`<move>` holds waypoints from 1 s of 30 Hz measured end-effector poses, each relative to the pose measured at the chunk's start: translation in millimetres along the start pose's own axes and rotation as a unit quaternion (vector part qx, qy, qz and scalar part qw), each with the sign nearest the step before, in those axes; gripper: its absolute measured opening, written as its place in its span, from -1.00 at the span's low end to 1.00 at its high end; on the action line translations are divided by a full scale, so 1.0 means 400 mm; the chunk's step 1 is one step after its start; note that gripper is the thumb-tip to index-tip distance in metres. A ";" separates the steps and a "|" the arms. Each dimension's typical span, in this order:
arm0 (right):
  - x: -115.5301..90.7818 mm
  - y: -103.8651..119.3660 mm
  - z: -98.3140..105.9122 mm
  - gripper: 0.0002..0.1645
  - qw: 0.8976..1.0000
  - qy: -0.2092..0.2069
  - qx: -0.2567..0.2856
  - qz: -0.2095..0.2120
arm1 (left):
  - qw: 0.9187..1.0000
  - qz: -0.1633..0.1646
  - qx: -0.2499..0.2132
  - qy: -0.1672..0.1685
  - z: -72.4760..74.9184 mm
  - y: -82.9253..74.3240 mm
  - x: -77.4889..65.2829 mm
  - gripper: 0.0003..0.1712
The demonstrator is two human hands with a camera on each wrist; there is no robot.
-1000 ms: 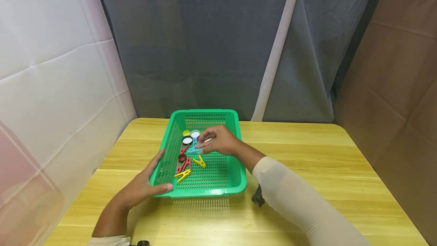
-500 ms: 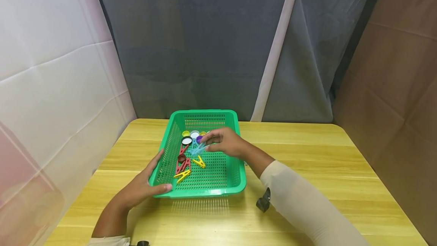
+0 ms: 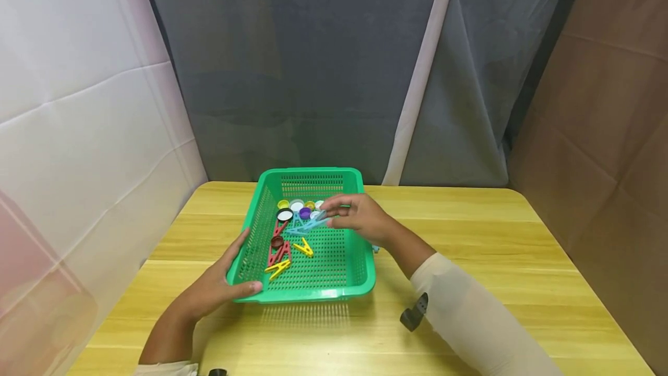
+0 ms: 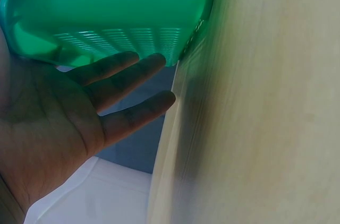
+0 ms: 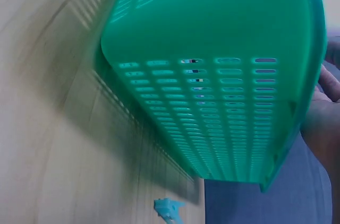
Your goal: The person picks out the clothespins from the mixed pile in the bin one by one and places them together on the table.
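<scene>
A green plastic basket [image 3: 334, 293] holds clothespins and bottle caps. My left hand [image 3: 216, 285] rests at its near left corner, thumb on the front rim and fingers along the outer left side. In the left wrist view, straight, spread fingers [image 4: 133, 78] lie by the basket wall. Over the basket's right half, my right hand [image 3: 360, 216] pinches a light blue clothespin [image 3: 313, 223] at one end. More blue pieces lie under it, hard to separate. Yellow clothespins [image 3: 303, 247] and red clothespins [image 3: 284, 252] lie to the left and nearer. The right wrist view hides the pinching fingertips behind the basket.
Several caps gather toward the basket's back, among them a purple cap [image 3: 305, 213] and a black-rimmed cap [image 3: 284, 215]. A brown cap [image 3: 277, 242] lies among the red clothespins. Outside, a blue clothespin [image 5: 169, 209] lies on the wooden table [image 3: 469, 248], right of the basket.
My right hand has moved right and slightly toward me, drawing the blue clothespin along and uncovering the purple cap and others. The left hand and the basket stay in place.
</scene>
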State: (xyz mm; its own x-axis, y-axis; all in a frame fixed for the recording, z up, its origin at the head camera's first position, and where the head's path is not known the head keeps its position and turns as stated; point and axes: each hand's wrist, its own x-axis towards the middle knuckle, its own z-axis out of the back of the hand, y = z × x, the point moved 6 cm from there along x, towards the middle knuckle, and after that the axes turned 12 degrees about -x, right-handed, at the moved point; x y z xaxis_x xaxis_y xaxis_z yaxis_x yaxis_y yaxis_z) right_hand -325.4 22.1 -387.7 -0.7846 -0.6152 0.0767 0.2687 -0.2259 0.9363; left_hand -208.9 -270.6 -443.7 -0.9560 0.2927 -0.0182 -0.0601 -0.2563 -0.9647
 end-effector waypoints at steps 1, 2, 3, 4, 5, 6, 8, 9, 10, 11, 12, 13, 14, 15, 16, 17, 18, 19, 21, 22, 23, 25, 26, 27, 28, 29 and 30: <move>-0.005 0.001 0.005 -0.51 1.000 0.000 0.006 0.000 | 1.000 -0.001 0.001 0.001 0.000 -0.001 0.000 0.39; -0.009 0.000 0.010 -0.50 1.000 -0.002 0.009 -0.001 | 1.000 0.001 -0.002 0.001 0.000 0.000 0.000 0.39; -0.015 0.000 0.016 -0.49 1.000 -0.003 0.008 0.000 | 1.000 0.000 -0.002 0.002 0.000 -0.001 0.000 0.39; -0.020 0.000 0.021 -0.49 1.000 -0.002 0.007 0.002 | 1.000 0.000 -0.004 0.003 0.000 -0.001 0.001 0.39; -0.026 0.000 0.026 -0.49 1.000 -0.001 0.006 0.005 | 1.000 0.000 -0.005 0.003 0.000 -0.002 0.001 0.39; -0.032 -0.001 0.032 -0.50 1.000 -0.001 0.002 0.008 | 1.000 -0.001 -0.006 0.004 0.001 -0.002 0.001 0.39; -0.044 -0.004 0.044 -0.52 1.000 -0.005 -0.007 0.014 | 1.000 -0.004 -0.007 0.005 0.002 -0.002 0.002 0.39; -0.050 -0.005 0.050 -0.53 1.000 -0.007 -0.012 0.016 | 1.000 -0.005 -0.006 0.006 0.002 -0.003 0.003 0.39; -0.055 -0.007 0.056 -0.53 1.000 -0.009 -0.014 0.019 | 1.000 -0.004 -0.006 0.005 0.002 -0.002 0.003 0.39; -0.060 -0.009 0.061 -0.53 1.000 -0.013 -0.017 0.021 | 1.000 -0.003 -0.006 0.005 0.002 -0.001 0.003 0.39; -0.065 -0.012 0.067 -0.53 0.999 -0.016 -0.018 0.023 | 1.000 -0.002 -0.007 0.005 0.002 0.000 0.003 0.39; -0.070 -0.013 0.072 -0.53 0.999 -0.018 -0.018 0.027 | 1.000 -0.001 -0.007 0.004 0.002 0.000 0.002 0.39; -0.076 -0.015 0.077 -0.52 0.999 -0.022 -0.020 0.033 | 1.000 0.000 -0.005 0.003 0.002 0.000 0.001 0.39; -0.081 -0.016 0.083 -0.51 0.999 -0.023 -0.018 0.040 | 1.000 -0.001 -0.004 0.003 0.002 0.000 0.001 0.39; -0.086 -0.016 0.087 -0.51 0.998 -0.025 -0.013 0.047 | 1.000 -0.003 -0.003 0.003 0.002 0.000 0.001 0.39; -0.091 -0.017 0.092 -0.50 0.998 -0.026 -0.009 0.055 | 1.000 -0.005 -0.003 0.002 0.002 -0.001 0.000 0.39; -0.096 -0.018 0.097 -0.49 0.998 -0.027 -0.001 0.063 | 1.000 -0.007 -0.003 0.002 0.002 -0.001 0.000 0.39; -0.101 -0.020 0.101 -0.49 0.997 -0.028 0.004 0.071 | 1.000 -0.010 -0.001 0.002 0.002 -0.002 0.000 0.39; -0.110 -0.027 0.110 -0.48 0.996 -0.029 0.019 0.083 | 1.000 -0.015 0.000 0.002 0.001 -0.004 -0.001 0.39; -0.114 -0.033 0.115 -0.49 0.995 -0.029 0.024 0.088 | 1.000 -0.015 -0.001 0.002 0.001 -0.005 -0.001 0.40; -0.119 -0.039 0.119 -0.51 0.995 -0.030 0.028 0.091 | 1.000 -0.015 -0.001 0.001 0.001 -0.004 -0.001 0.40; -0.128 -0.054 0.130 -0.58 0.994 -0.029 0.034 0.096 | 1.000 -0.014 -0.001 0.001 0.001 -0.004 -0.001 0.40; -0.134 -0.061 0.136 -0.63 0.994 -0.029 0.036 0.097 | 1.000 -0.013 0.000 0.001 0.001 -0.004 -0.001 0.40; -0.139 -0.070 0.141 -0.66 0.994 -0.029 0.038 0.097 | 1.000 -0.012 0.000 0.001 0.001 -0.004 -0.001 0.40; -0.144 -0.078 0.147 -0.68 0.994 -0.030 0.041 0.096 | 1.000 -0.011 0.000 0.000 0.001 -0.004 -0.001 0.40; -0.149 -0.086 0.152 -0.69 0.994 -0.030 0.044 0.094 | 1.000 -0.010 0.001 -0.001 0.002 -0.004 -0.001 0.40; -0.153 -0.095 0.159 -0.68 0.994 -0.029 0.045 0.095 | 1.000 -0.009 0.002 -0.002 0.002 -0.004 -0.001 0.40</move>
State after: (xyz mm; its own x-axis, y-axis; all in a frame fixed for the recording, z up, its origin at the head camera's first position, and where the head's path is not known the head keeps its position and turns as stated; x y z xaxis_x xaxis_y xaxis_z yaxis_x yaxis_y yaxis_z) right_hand -323.0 116.4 -406.2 -0.7565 -0.5946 0.2724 0.3667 -0.0406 0.9295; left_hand -208.7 -271.0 -442.0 -0.9559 0.2936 0.0006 -0.0785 -0.2538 -0.9641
